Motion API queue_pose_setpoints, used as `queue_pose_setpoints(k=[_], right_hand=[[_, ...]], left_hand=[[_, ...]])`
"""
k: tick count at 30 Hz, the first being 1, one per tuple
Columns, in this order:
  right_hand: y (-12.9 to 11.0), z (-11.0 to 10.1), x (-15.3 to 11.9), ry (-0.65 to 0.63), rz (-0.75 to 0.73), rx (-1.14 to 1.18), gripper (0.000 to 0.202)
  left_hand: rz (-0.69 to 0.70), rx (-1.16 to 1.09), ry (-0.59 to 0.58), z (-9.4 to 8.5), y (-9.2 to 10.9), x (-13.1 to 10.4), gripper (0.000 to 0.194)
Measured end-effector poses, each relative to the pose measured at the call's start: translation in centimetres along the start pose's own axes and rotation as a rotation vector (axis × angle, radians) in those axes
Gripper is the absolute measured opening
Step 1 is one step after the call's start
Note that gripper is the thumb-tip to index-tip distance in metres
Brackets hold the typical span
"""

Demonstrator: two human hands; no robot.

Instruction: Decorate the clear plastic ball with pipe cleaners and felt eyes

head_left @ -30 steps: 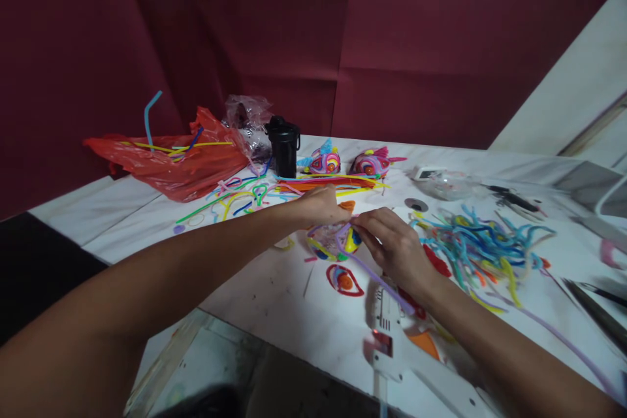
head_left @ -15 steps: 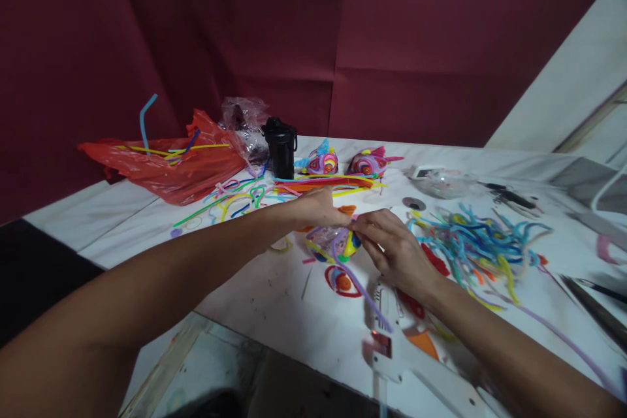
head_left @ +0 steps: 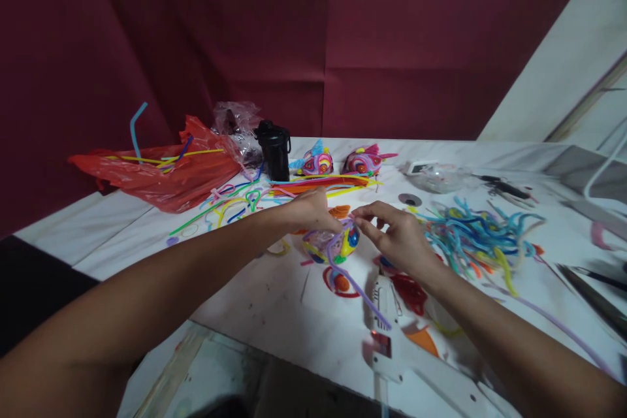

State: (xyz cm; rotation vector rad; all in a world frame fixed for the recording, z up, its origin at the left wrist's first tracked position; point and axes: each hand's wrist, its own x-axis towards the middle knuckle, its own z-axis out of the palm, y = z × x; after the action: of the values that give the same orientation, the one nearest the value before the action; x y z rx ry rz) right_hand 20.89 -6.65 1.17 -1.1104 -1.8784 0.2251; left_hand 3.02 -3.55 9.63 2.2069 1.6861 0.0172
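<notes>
A colourful fish-like craft [head_left: 351,245] of pipe cleaners, with yellow and blue patches and a clear plastic body, rests on the table between my hands. My left hand [head_left: 313,209] is closed on its upper left side, fingertips partly hidden. A purple pipe cleaner [head_left: 360,292] runs along the craft's top and trails toward me, its loose end over the glue gun. At the craft's upper right edge, my right hand [head_left: 394,232] pinches the pipe cleaner, thumb and forefinger close together. An orange fin-like piece [head_left: 339,211] shows behind. Below lies a red-ringed eye shape [head_left: 341,282].
A white glue gun [head_left: 406,356] lies near the front edge. Two finished-looking fish [head_left: 317,162] stand behind, beside a black lidded cup [head_left: 274,151]. A red plastic bag [head_left: 171,176] is at left; blue pipe cleaners [head_left: 477,235] and scissors [head_left: 595,300] are at right.
My right hand has shifted slightly and its fingers have straightened into a pinch at the craft's edge. My left hand stays on the craft. The view has turned slightly.
</notes>
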Motion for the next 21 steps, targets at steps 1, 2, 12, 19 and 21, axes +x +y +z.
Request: queue_pose_setpoints(k=[1,2,12,19,21], right_hand=[[0.1,0.1,0.2,-0.023,0.027,0.015,0.012],[0.2,0.2,0.5,-0.044,0.04,0.027,0.012],[0.7,-0.4,2.1,-0.237,-0.137,0.053,0.015],[0.9,-0.4,2.6,-0.258,-0.21,-0.036,0.017],[0.9,-0.3,2.7,-0.263,-0.206,-0.053,0.018]], left_hand=[[0.002,0.005,-0.001,0.0,0.0,0.0,0.056],[0.002,0.008,0.004,-0.1,0.0,0.0,0.056],[0.014,-0.056,0.012,0.4,-0.6,0.4,0.055],[0.003,-0.042,-0.007,0.2,-0.5,0.0,0.054],[-0.002,-0.043,-0.006,0.1,-0.4,0.0,0.056]])
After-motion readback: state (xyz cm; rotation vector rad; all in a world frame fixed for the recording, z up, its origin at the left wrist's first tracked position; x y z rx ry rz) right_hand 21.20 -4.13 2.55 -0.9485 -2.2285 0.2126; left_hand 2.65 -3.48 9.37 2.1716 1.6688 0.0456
